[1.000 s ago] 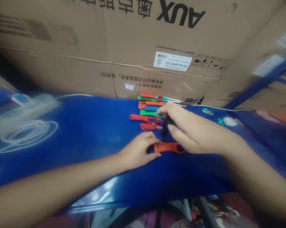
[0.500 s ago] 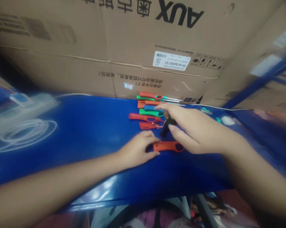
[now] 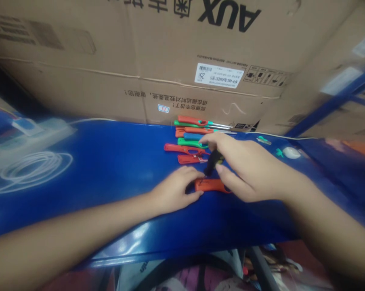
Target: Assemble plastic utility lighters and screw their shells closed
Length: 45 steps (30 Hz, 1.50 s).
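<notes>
An orange lighter handle (image 3: 212,185) lies flat on the blue table. My left hand (image 3: 177,189) pinches its left end between thumb and fingers. In my right hand (image 3: 246,167) is a screwdriver with a black grip (image 3: 212,162), held tilted. Its thin shaft points down at the left end of the orange handle. Behind the hands lie more long-nose lighters: a red one (image 3: 179,149), an open red shell (image 3: 187,159), a green one (image 3: 187,142), a blue one (image 3: 192,136) and an orange one (image 3: 190,120) with a metal rod. My right fingers partly hide several of them.
A large cardboard box (image 3: 110,97) stands along the back of the blue table (image 3: 110,157). To the left are a coiled white cable (image 3: 34,167) and a power strip (image 3: 46,135). A round white object (image 3: 291,152) and small green pieces (image 3: 263,139) lie on the right.
My right hand and the screwdriver grip have shifted and turned slightly, covering more of the orange handle's loop. My left hand stays in place on the handle.
</notes>
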### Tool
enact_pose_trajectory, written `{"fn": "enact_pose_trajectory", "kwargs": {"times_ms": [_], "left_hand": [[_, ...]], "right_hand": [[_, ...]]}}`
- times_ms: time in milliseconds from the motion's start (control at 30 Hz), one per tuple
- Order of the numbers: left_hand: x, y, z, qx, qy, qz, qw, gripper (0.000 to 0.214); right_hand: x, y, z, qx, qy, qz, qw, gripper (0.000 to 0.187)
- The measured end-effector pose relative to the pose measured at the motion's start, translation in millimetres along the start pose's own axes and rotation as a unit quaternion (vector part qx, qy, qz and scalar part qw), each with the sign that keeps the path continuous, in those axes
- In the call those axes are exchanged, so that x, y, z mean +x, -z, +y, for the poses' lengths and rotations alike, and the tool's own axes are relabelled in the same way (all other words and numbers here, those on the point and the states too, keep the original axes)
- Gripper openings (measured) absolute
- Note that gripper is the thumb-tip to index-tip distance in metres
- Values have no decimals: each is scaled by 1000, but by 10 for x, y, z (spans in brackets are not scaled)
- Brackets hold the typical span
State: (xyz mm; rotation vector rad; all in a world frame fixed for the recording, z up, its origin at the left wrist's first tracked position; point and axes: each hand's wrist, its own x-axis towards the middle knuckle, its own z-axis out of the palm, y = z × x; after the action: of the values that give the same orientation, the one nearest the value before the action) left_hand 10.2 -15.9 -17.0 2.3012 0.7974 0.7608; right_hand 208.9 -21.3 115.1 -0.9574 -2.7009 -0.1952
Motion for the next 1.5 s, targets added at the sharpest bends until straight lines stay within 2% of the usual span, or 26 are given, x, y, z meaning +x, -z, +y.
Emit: {"fn": "enact_pose_trajectory", "kwargs": {"times_ms": [133,233,300,400,533,633,700,833,933,1033,1167,1267,1400,1500], "left_hand": [[-5,12,23,-3,-4,-5,1000,30],[-14,11,25,-2,-1,-6,1000,24],[-18,6,21,-1,-3,-4,1000,19],[-18,4,19,2,-10,-8,1000,15],[-13,19,32,1,-12,-7,1000,8],[-12,28,38,0,-13,-8,1000,10],[-12,26,35,1,-9,-10,1000,9],[-12,11,19,2,-12,-6,1000,7],[-14,3,14,-3,-16,-3,1000,7],[-15,6,20,-9,-13,-4,1000,6],[-11,14,30,-6,-14,-7,1000,6],[-6,13,31,-5,-9,-10,1000,6],[-5,5,26,-9,-12,-8,1000,6],[-8,-1,22,-9,-9,-13,1000,5]], "right_hand": [[-4,-8,5,-12,-26,9,1000,28],[2,5,-4,11,-10,9,1000,32],[10,19,-21,11,-24,-3,1000,34],[23,39,-47,14,-61,-32,998,27],[30,61,-51,43,-43,-35,998,27],[30,56,-38,15,-62,-37,997,21],[28,38,-30,-2,-50,-24,998,24],[15,-11,-16,-31,-30,3,999,47],[7,-30,-6,-21,-25,4,999,42],[6,-25,2,-2,-5,11,1000,45],[7,-4,14,-4,-32,-12,999,30],[0,4,27,34,16,-7,999,39],[-9,-3,37,14,34,7,999,25],[-11,-4,36,24,40,7,999,33]]}}
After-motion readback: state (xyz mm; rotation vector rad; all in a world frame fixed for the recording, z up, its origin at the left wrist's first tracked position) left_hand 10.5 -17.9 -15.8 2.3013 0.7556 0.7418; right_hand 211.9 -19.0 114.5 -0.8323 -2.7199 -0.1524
